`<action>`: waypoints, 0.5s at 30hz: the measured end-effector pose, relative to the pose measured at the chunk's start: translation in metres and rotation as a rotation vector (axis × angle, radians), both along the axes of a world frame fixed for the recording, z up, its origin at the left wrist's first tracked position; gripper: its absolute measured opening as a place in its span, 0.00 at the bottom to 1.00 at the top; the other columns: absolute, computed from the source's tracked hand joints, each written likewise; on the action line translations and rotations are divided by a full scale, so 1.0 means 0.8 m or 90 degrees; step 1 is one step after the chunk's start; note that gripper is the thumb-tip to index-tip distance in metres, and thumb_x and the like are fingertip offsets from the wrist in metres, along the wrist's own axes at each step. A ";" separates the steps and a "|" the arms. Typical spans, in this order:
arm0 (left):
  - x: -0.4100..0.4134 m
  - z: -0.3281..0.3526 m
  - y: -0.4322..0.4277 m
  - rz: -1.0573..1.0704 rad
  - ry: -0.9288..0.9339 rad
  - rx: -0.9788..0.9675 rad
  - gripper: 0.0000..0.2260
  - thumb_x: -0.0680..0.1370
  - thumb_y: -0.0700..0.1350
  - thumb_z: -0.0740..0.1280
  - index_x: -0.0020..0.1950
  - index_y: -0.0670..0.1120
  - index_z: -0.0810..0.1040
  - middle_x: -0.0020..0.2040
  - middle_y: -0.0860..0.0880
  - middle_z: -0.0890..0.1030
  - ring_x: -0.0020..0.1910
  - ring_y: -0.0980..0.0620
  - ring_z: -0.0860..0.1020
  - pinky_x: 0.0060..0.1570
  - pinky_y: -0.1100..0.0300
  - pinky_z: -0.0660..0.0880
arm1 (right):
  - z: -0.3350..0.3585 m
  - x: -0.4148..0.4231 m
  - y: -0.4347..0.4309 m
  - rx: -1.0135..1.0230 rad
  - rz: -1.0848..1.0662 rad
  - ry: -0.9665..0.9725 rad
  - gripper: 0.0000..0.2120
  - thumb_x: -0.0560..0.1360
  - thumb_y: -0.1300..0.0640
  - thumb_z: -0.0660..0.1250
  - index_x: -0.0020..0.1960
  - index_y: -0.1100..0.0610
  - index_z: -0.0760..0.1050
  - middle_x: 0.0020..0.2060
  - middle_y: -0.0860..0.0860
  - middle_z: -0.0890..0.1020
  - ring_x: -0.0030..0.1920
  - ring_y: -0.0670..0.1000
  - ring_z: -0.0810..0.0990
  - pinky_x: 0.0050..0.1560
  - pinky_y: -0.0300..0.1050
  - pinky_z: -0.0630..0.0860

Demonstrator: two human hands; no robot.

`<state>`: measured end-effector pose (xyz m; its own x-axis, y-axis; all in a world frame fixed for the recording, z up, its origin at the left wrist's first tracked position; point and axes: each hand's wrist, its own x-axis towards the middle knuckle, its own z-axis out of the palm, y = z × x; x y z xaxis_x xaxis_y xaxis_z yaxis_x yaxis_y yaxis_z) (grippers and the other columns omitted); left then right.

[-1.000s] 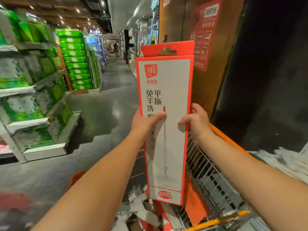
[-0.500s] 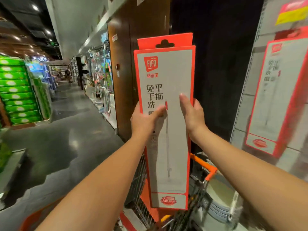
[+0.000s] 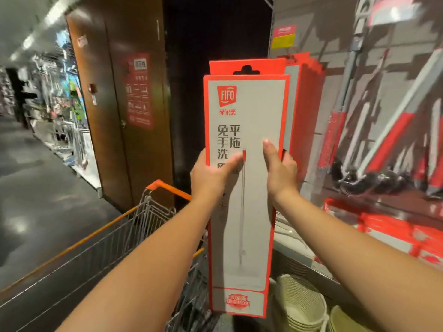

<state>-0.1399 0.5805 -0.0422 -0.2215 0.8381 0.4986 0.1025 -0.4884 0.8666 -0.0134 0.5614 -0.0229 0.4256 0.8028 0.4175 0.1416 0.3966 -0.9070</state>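
While the mop box [image 3: 247, 224] is gripped at its side edges by left hand [image 3: 211, 174] and right hand [image 3: 281, 172], its hang slot [image 3: 246, 69] should be aligned with the hung boxes [image 3: 306, 97].

Dim; white ceiling light strip [image 3: 51, 14] at 10 o'clock, sheen on polished grey floor [image 3: 16, 225], blocky blur at 3 o'clock.
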 end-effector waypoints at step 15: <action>0.166 0.009 0.002 -0.297 0.068 -0.014 0.19 0.68 0.57 0.74 0.55 0.57 0.74 0.43 0.64 0.78 0.44 0.65 0.76 0.42 0.65 0.73 | 0.000 0.131 -0.083 -0.002 -0.328 0.035 0.41 0.60 0.28 0.61 0.61 0.56 0.77 0.60 0.53 0.80 0.63 0.54 0.77 0.66 0.53 0.70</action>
<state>-0.0070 0.5822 -0.0348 0.2323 0.8464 0.4793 -0.0348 -0.4852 0.8737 0.0915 0.4952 -0.0226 0.7876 0.4840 0.3814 0.2704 0.2847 -0.9197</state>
